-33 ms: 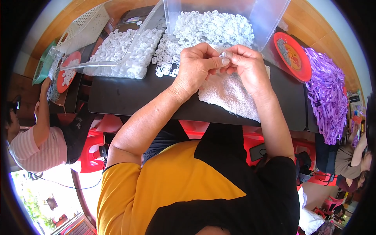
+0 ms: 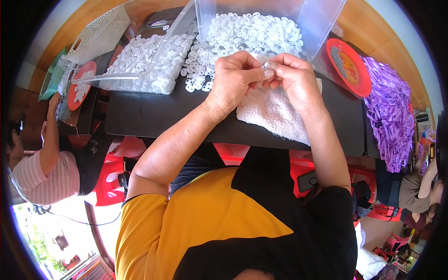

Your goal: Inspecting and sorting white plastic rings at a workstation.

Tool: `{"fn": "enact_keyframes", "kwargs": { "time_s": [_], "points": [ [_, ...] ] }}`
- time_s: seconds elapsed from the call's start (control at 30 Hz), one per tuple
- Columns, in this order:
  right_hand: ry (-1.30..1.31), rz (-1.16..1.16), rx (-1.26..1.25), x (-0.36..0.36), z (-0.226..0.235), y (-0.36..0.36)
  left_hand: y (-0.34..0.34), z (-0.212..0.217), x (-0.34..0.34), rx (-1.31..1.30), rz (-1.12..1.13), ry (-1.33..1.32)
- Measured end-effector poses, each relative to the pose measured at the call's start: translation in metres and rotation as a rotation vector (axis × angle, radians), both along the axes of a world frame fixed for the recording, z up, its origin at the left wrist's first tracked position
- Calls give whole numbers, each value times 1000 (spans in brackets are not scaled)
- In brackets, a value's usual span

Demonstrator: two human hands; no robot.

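My left hand [image 2: 234, 77] and my right hand [image 2: 297, 79] meet over the far part of the dark table, fingertips pinched together. Between them shows a bit of a small whitish piece [image 2: 266, 65]; my fingers cover most of it. Under my hands lies a pale terry cloth [image 2: 273, 114]. Beyond and to the left of my hands, many small white oval plastic pieces with holes [image 2: 198, 67] are spread on the table. More of them lie heaped inside a clear plastic bin [image 2: 317, 32] tipped toward me.
At the left stands a clear container [image 2: 140, 77] full of white pieces. To the right are a red-orange plate [image 2: 359, 77] with small metal parts and a heap of purple ribbon straps [image 2: 389, 116]. A co-worker in a striped shirt [image 2: 51, 179] reaches over at the far left.
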State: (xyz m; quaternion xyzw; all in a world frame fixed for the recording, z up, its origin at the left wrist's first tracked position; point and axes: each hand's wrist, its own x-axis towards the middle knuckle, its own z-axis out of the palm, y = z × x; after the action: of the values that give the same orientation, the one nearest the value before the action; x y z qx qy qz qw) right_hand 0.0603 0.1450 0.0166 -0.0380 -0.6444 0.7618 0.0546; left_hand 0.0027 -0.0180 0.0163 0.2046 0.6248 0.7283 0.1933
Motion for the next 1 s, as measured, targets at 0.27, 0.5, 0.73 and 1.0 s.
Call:
{"fn": "enact_keyframes", "kwargs": {
  "time_s": [0.27,0.5,0.73,1.0],
  "points": [
    [-2,2,-26,0,-1,1,0,0,1,-9,6,-9],
    [2,14,-26,1,-1,2,1,-1,0,-9,-3,13],
    [8,16,-30,0,-1,3,0,-1,-1,-29,-9,15],
    [-5,26,-37,1,1,2,0,-1,-1,-24,-3,37]
  ]
}}
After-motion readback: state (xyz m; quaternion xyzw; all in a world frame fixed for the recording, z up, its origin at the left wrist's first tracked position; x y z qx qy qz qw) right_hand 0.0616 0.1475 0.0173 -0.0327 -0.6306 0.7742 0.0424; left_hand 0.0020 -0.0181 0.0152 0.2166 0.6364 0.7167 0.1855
